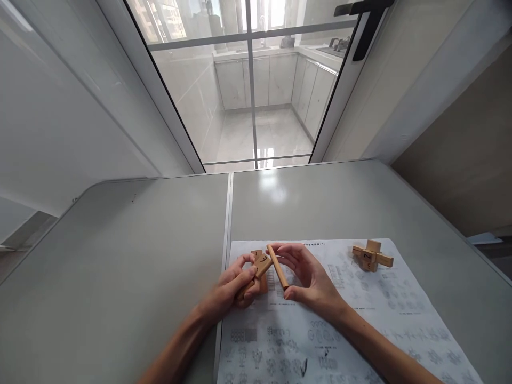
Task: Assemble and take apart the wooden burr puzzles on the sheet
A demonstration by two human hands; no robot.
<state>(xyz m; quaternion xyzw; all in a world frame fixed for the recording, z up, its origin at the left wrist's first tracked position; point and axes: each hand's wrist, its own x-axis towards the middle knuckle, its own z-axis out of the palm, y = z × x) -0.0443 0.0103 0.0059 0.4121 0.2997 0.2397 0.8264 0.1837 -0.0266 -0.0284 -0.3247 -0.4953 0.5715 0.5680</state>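
Note:
My left hand (240, 282) is closed around several flat wooden puzzle pieces (262, 265); the top one carries a dark printed mark. Held by its two ends between the thumb and fingers of my right hand (310, 274) is a wooden puzzle stick (278, 268). This stick slants right beside the pieces in my left hand, close to or touching them; I cannot tell which. Farther right, an assembled wooden interlocking puzzle (372, 256) with a dark mark on it rests on the printed sheet (340, 314).
The large paper sheet, printed with small diagrams, lies on the right half of a grey table (140, 256). A metal seam (229, 208) runs down the table's middle. Beyond the far edge stands a glass door (251, 96) with a dark handle (364, 21).

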